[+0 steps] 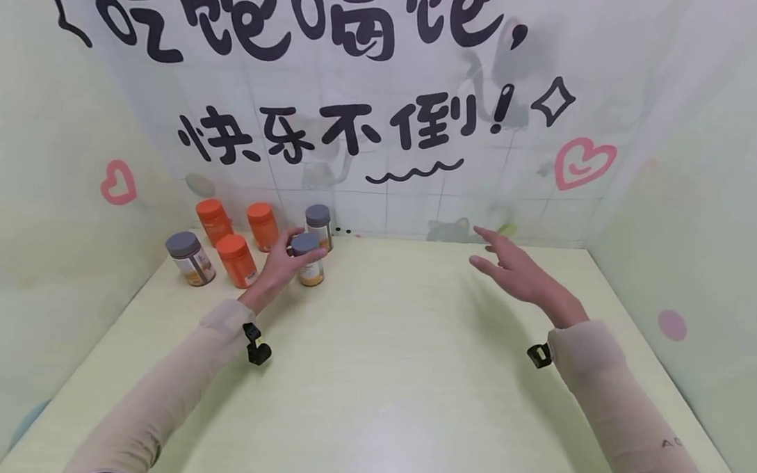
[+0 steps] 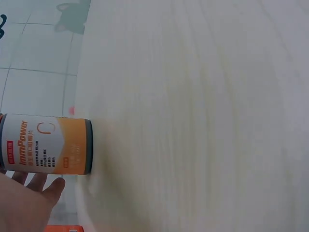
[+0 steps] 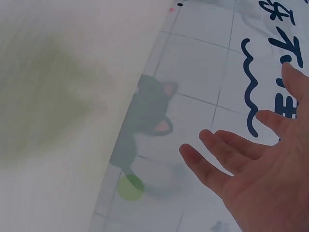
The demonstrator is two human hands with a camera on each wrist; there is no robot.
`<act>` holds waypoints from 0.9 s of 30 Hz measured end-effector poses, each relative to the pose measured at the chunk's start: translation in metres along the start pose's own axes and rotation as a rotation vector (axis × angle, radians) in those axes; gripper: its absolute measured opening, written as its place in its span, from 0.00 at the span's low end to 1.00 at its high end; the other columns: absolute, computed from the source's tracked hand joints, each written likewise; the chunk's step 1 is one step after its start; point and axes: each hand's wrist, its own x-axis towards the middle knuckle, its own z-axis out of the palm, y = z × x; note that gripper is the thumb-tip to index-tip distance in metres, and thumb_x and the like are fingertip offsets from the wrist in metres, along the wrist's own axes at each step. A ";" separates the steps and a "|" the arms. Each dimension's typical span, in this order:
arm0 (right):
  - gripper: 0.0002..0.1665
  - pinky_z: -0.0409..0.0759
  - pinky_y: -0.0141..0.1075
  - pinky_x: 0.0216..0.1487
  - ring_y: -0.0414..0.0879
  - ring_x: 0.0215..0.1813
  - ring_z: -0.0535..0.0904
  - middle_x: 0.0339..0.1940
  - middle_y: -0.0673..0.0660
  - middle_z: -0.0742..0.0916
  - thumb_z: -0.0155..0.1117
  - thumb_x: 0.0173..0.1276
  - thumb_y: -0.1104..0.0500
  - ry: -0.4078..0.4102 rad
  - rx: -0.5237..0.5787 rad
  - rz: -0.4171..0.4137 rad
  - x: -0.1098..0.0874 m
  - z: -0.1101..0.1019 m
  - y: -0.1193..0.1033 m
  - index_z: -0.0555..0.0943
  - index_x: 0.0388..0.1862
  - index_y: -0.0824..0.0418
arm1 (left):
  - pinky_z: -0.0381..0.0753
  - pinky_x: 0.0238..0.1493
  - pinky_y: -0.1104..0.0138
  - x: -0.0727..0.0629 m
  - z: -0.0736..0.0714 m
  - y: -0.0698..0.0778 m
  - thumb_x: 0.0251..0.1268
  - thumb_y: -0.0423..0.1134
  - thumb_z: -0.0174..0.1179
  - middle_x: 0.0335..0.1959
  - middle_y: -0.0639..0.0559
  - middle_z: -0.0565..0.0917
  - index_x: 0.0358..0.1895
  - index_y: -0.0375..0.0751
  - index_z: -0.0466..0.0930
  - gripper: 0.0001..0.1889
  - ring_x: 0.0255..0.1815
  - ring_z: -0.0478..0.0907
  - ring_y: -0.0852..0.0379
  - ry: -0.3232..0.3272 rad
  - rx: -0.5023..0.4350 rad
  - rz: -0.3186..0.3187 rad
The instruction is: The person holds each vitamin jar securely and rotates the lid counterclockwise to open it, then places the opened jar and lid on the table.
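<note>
My left hand (image 1: 278,269) holds a supplement jar (image 1: 312,274) with a grey lid, thumb and fingers around its upper part. In the left wrist view, the label on this supplement jar (image 2: 46,145) is white and orange and reads "ImmPower"; its base is close over the table. Right behind it stands another grey-lidded jar (image 1: 321,229). An orange jar (image 1: 237,262) is just left of my left wrist. Over the right side of the table, my right hand (image 1: 516,272) hovers with fingers spread apart, holding nothing; the right wrist view shows the same fingers (image 3: 236,157) extended.
Two more orange jars (image 1: 214,222) (image 1: 263,227) stand near the back wall, and a grey-lidded jar (image 1: 192,260) stands at the far left. The pale wooden table (image 1: 386,362) is bordered by a back wall sheet (image 1: 411,210) with black lettering and by side panels.
</note>
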 end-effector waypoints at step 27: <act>0.37 0.81 0.55 0.63 0.57 0.66 0.80 0.71 0.65 0.79 0.57 0.79 0.41 -0.030 0.123 0.054 -0.009 0.063 0.008 0.62 0.81 0.49 | 0.55 0.83 0.44 0.003 0.029 -0.022 0.71 0.35 0.65 0.81 0.35 0.59 0.83 0.39 0.43 0.46 0.82 0.57 0.38 -0.125 0.027 0.019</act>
